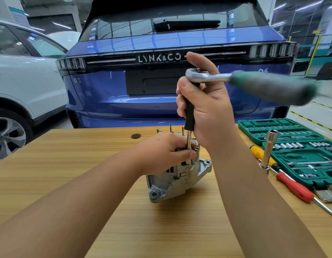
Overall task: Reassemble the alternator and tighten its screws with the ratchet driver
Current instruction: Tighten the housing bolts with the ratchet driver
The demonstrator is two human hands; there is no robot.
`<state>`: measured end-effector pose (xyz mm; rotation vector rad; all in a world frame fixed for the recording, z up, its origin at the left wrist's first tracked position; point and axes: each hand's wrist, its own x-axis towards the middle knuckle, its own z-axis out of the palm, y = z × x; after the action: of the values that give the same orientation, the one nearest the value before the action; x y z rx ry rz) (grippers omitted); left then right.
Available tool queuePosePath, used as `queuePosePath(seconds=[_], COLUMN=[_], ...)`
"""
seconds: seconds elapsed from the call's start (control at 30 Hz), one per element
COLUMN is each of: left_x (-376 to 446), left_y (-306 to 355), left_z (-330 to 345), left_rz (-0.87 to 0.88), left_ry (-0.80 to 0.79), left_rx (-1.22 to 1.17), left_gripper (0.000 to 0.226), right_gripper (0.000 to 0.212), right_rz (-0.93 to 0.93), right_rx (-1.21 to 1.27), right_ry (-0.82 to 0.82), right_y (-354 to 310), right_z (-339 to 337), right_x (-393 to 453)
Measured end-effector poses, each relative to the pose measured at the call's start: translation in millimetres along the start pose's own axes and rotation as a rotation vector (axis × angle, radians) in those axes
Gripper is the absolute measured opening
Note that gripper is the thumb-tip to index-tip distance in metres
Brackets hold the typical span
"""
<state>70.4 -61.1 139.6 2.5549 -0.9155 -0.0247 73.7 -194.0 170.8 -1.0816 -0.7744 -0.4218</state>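
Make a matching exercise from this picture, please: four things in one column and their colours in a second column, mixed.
Things:
1. alternator
2. socket set case
3. car behind the table
4. screwdriver handle nearest the table's front edge

Colours:
A. blue
B. red
C. silver-grey
D. green

Pairs: 1-C, 2-D, 3-A, 4-B
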Motion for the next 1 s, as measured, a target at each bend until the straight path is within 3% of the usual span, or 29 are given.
queuePosePath(seconds=[0.37, 0.53, 0.6, 0.7, 0.83, 1.0], left_x=[0, 0, 1, 4, 3, 1], left_y=[0, -1, -1, -3, -6, -3], left_z=[1, 2, 1, 2, 2, 1], left_rz=[0.016, 0.016, 0.015, 0.010, -0.006, 0.003], left_ry=[0.037, 0.048, 0.027, 0.005, 0.006, 0.008], left_rx=[-0.012, -0.016, 0.005, 0.027, -0.001, -0.014], left_gripper=[0.034, 0.033, 0.029, 0.021, 0.019, 0.020], right_gripper=[0.040, 0.035, 0.019, 0.018, 0.017, 0.034], right_rz=[0.146, 0.229, 0.166, 0.110, 0.254, -0.007], right_rx=[0.293, 0.265, 0.111, -0.095, 0.171, -0.028], right_ry=[-0.161, 0.017, 0.136, 0.267, 0.089, 0.031], right_y=[4, -1, -3, -4, -7, 0], right_z=[-11, -3, 0, -2, -4, 1], right_x=[3, 3, 1, 1, 1, -1])
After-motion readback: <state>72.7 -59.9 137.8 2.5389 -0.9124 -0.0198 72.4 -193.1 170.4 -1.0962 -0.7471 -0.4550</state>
